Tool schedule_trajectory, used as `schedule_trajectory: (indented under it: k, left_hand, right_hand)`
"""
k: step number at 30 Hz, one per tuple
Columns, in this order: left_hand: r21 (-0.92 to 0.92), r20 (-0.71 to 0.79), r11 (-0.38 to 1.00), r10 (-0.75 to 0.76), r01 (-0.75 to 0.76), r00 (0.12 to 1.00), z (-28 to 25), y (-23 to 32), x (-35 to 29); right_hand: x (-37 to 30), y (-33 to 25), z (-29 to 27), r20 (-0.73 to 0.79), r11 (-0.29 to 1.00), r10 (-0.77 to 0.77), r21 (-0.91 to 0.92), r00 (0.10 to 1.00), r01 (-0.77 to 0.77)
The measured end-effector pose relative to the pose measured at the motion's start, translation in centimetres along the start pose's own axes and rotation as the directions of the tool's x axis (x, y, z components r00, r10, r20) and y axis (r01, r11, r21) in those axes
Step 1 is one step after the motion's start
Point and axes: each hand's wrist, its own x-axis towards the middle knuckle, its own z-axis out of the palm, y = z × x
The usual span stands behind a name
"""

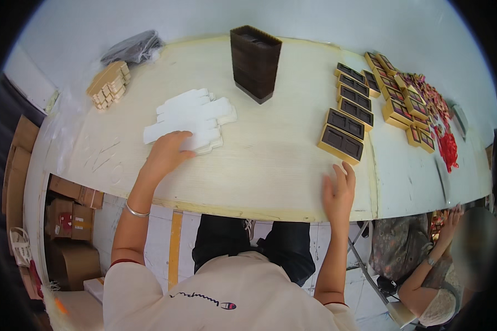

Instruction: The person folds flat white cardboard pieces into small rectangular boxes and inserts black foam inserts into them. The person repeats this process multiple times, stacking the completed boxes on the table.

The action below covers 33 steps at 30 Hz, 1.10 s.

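My left hand [167, 151] rests on the near edge of a spread pile of flat white die-cut cardboard pieces [192, 116] on the pale wooden table [270, 165]; whether it grips one I cannot tell. My right hand [339, 190] hovers open over the table's front right part, fingers apart, holding nothing. Just beyond it lies a row of gold-rimmed boxes with dark brown inserts [349, 118], the nearest a hand's width from my fingertips. A tall stack of dark brown trays [254, 62] stands at the far middle of the table.
A stack of tan cardboard pieces [109, 84] and a grey bag [132, 47] lie at the far left. More gold boxes and red items [425, 110] crowd the far right. Another person [447, 259] sits at the lower right. Brown cartons [72, 220] stand under the table's left.
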Motion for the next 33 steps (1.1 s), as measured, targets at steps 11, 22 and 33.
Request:
schedule_trajectory:
  k: [11, 22, 33]
  left_hand:
    - [0.107, -0.381, 0.982, 0.184, -0.155, 0.906, -1.8, 0.6, -0.2]
    - [-0.289, -0.227, 0.768, 0.525, -0.571, 0.821, 10.2, 12.4, -4.6]
    - [-0.460, 0.073, 0.851, 0.320, -0.253, 0.944, 8.8, 13.4, -1.2]
  right_hand:
    - [0.2, 0.4, -0.5, 0.030, 0.999, -0.031, 0.038, 0.999, 0.030]
    - [-1.5, -1.5, -2.4, -0.159, 0.959, -0.203, 0.167, 0.966, 0.229]
    - [-1.3, -4.8, 1.2, 0.242, 0.960, -0.064, 0.280, 0.968, -0.006]
